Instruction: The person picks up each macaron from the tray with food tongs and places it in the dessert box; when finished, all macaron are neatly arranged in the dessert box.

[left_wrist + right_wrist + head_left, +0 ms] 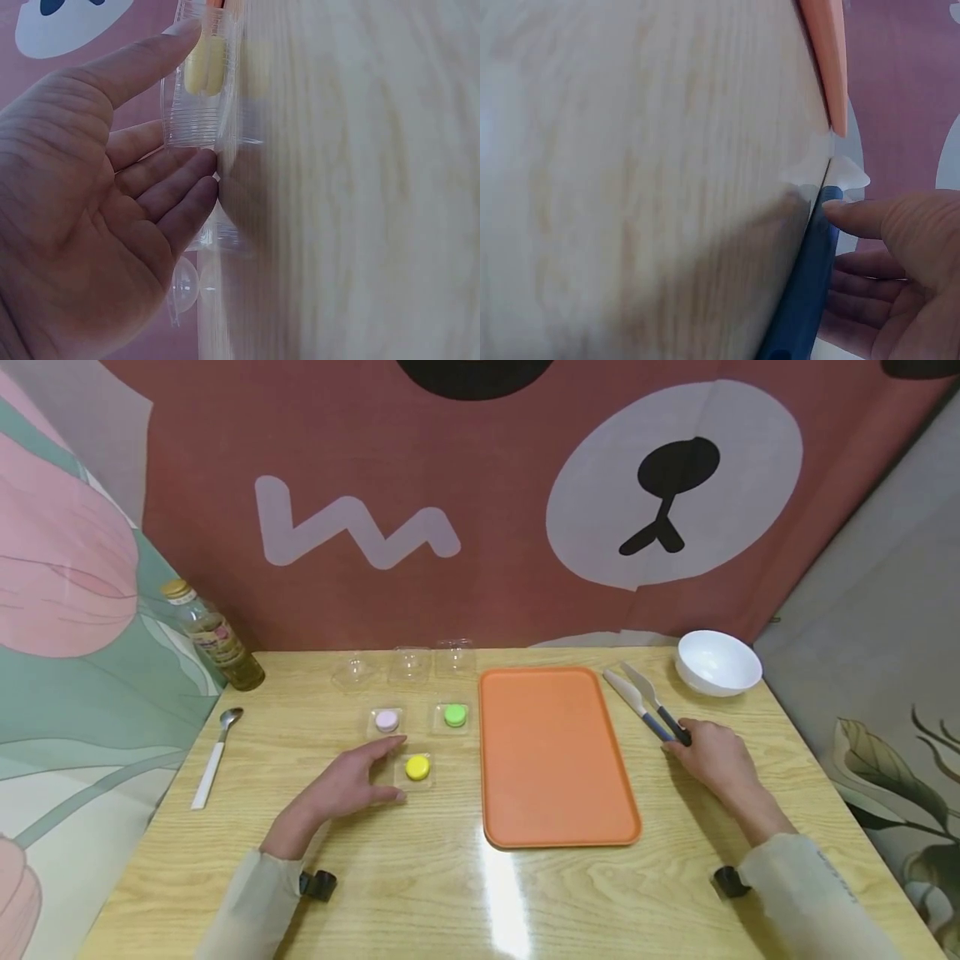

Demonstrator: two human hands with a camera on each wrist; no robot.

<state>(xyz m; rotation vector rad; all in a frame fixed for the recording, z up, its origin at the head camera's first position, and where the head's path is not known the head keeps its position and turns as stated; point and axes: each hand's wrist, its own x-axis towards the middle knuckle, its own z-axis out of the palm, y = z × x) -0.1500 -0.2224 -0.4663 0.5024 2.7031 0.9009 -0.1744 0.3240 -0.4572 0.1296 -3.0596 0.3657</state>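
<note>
My left hand (348, 785) reaches low over the table, thumb and index finger spread at the left corners of a clear plastic box (427, 783). Inside the box is a yellow macaron (417, 767), its side showing through the plastic in the left wrist view. A lilac macaron (387, 721) and a green macaron (455, 715) sit just beyond, each in its own clear box. On the right, my right hand (716, 756) holds tongs (651, 710) by their blue and black handles, with the pale tips apart. Its thumb (855, 216) lies on the blue handle.
Between the hands lies an orange tray (555, 760). A white bowl (717, 663) stands at the back right. Several clear plastic pieces, including a domed one (355, 669), line the back edge. At left are an oil bottle (221, 643) and a white-handled spoon (213, 760).
</note>
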